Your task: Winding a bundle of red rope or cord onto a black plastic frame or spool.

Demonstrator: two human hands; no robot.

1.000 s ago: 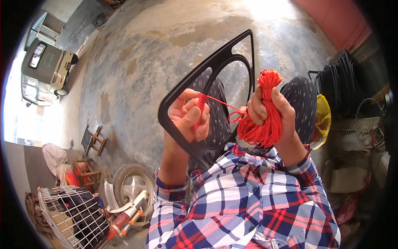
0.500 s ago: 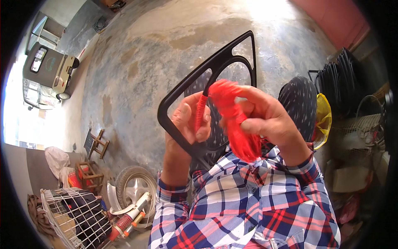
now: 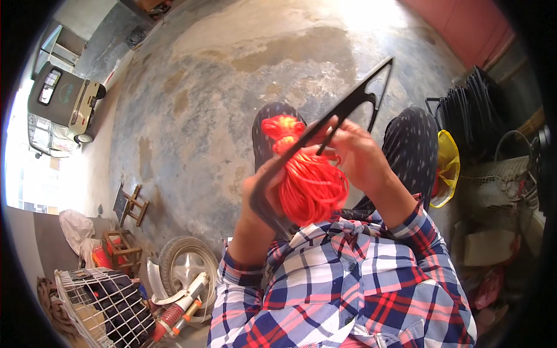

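Observation:
A bundle of glossy red cord [image 3: 312, 188], tied near its top end, hangs in front of my lap. My left hand [image 3: 254, 194] is closed at the bundle's left side, its fingers mostly hidden behind the cord and a black frame. That flat black frame [image 3: 342, 107], with rounded corners and a curved inner bar, stands tilted between my hands, its far corner pointing up and right. My right hand [image 3: 361, 152] pinches the frame's inner part to the right of the cord. The red wrapping on the bar is hidden.
My knees in dark speckled trousers [image 3: 413, 139] flank the work. To the right are a yellow bag [image 3: 448, 168] and a stack of black frames [image 3: 473, 107]. At the lower left lie a wheel [image 3: 188, 261], a white wire basket [image 3: 107, 304] and wooden stools [image 3: 123, 246]. A three-wheeled vehicle [image 3: 64, 104] stands farther off.
The red cord bundle has gone from my right hand to my left side. The black frame has turned and shifted right, and my right hand is now on it.

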